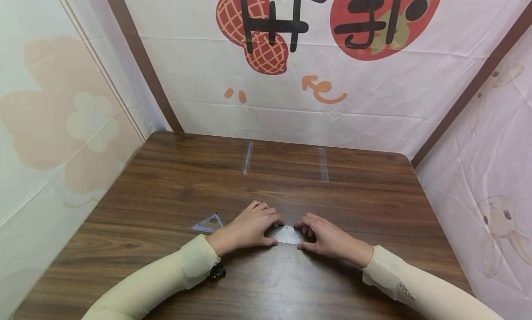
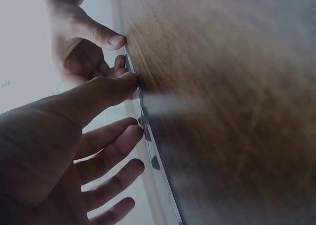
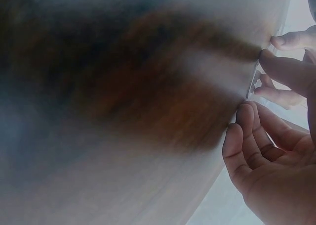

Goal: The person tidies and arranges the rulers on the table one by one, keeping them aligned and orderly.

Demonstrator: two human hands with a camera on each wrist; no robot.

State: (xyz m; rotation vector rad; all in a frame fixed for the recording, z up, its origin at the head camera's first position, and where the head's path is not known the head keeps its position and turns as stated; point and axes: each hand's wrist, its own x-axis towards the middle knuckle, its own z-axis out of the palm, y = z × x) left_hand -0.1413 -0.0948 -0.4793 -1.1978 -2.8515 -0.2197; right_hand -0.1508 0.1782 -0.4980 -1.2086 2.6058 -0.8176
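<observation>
A clear half-round protractor lies flat on the brown table between the two hands, its straight edge toward the person. At its left end, the left hand pinches it between thumb and bent fingers. The right hand holds the right end likewise, thumb at the straight edge and fingers at the curved side. In the left wrist view, the left thumb is down at the tabletop, close to the other hand. Seen from the right wrist, the right fingers are curled with their tips at the table surface.
Just left of the left hand lies a clear triangular set square. Two clear rulers, one left and one right, lie toward the back of the wood-grain table. Printed cloth walls stand behind and at both sides.
</observation>
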